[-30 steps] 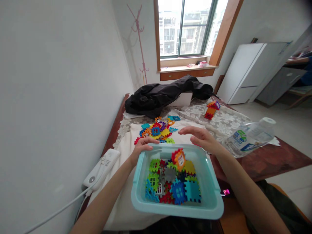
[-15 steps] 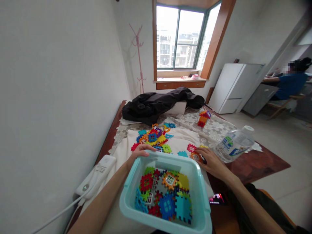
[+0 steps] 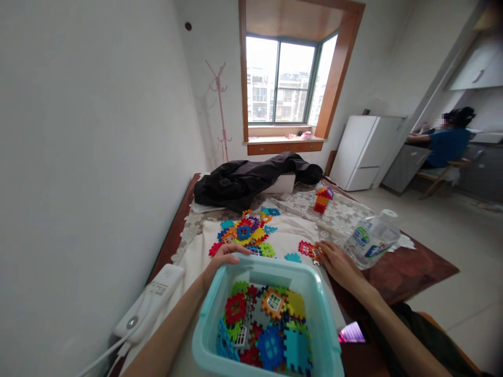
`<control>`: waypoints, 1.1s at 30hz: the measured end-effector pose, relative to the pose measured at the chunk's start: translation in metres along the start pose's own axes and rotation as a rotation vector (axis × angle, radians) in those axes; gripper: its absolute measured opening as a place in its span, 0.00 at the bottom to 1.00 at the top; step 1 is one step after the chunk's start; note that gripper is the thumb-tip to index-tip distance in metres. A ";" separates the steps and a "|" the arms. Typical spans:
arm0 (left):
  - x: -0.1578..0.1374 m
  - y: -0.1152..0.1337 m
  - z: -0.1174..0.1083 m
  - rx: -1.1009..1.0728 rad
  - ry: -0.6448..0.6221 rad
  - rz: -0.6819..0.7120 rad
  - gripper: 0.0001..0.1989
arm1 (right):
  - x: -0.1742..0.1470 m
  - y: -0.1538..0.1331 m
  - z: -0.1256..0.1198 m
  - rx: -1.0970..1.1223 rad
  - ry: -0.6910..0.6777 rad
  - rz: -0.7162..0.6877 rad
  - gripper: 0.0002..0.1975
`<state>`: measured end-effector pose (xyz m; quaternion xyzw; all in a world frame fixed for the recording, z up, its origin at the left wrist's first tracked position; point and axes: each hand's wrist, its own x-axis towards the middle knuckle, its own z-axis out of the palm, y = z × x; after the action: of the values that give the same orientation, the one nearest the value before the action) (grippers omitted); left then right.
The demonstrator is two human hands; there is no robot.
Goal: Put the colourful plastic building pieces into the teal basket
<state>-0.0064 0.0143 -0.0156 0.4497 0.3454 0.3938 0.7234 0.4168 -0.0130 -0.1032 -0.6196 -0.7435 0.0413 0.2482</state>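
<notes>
A light-teal plastic bin (image 3: 202, 314) is in front of me, holding several colourful notched building pieces (image 3: 270, 335). My left hand (image 3: 226, 259) is closed over its far left rim. My right hand (image 3: 340, 267) is just beyond the bin's far right corner, its fingers curled over an orange window piece (image 3: 315, 252), partly hidden by them. A red window piece (image 3: 305, 247) touches the orange one on its left. Nearby lies a small teal piece (image 3: 293, 257). Past my left hand, a loose heap of mixed pieces (image 3: 245, 230) rests on a white cloth (image 3: 296, 228).
A large clear plastic bottle (image 3: 371, 241) stands right of my right hand. Farther back are a small assembled block figure (image 3: 323, 199) and a black garment (image 3: 251, 180). A white power strip (image 3: 151, 298) lies left; a phone (image 3: 352, 332) lies right. A person in blue (image 3: 450, 144) sits far right.
My view has tilted up slightly. The right hand has shifted over the orange piece, bringing it against the red one; a yellow piece beside it is now covered. The left hand stays on the rim.
</notes>
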 end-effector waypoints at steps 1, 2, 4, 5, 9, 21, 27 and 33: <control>0.001 -0.001 -0.002 0.007 -0.007 0.003 0.16 | 0.000 0.000 0.000 0.002 -0.017 -0.004 0.25; 0.002 -0.002 -0.003 0.014 -0.013 0.005 0.17 | -0.001 -0.001 -0.001 0.001 -0.030 -0.006 0.25; 0.003 -0.004 -0.006 0.026 -0.013 0.013 0.17 | -0.002 0.000 -0.002 -0.007 -0.052 -0.011 0.27; 0.003 -0.004 -0.006 0.031 -0.009 0.016 0.18 | -0.003 0.000 -0.003 -0.011 -0.065 -0.018 0.29; 0.000 -0.003 -0.006 0.047 0.006 0.028 0.19 | -0.005 0.002 -0.007 0.019 -0.104 -0.043 0.32; -0.001 0.000 -0.003 0.060 0.008 0.028 0.18 | -0.006 -0.011 -0.011 0.266 -0.086 -0.046 0.23; 0.002 0.002 -0.002 0.050 -0.009 0.027 0.15 | 0.003 -0.017 -0.010 0.370 -0.048 -0.091 0.21; 0.002 0.001 -0.002 0.040 -0.002 0.010 0.16 | 0.024 -0.018 -0.002 0.405 0.057 -0.081 0.24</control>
<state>-0.0079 0.0174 -0.0156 0.4663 0.3500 0.3901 0.7127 0.3992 0.0053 -0.0873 -0.5277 -0.7368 0.1623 0.3902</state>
